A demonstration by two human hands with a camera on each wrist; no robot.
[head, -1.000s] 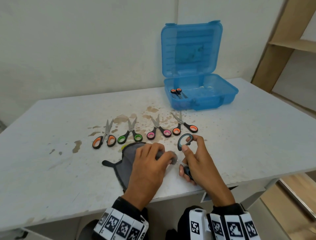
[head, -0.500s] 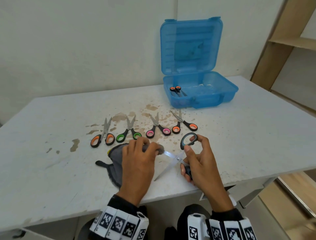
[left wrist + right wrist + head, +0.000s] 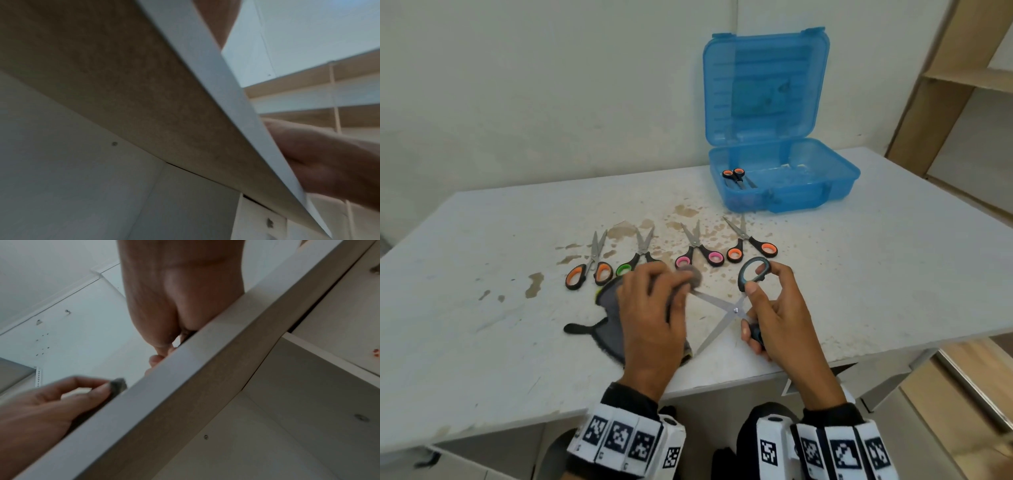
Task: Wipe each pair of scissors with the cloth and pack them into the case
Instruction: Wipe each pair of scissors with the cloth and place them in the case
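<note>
- A white, brown-stained tabletop (image 3: 893,274) carries everything.
- An open translucent blue plastic case (image 3: 808,192) stands at its far side.
- Four pairs of black-handled scissors (image 3: 698,253) lie in a row.
- A grey cloth (image 3: 607,325) lies near the front edge.

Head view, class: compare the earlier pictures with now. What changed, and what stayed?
The left hand slid the grey cloth outward along a blade of the grey-handled scissors, whose blades now stand open. The right hand kept its grip. The blue plastic case stayed.
</note>
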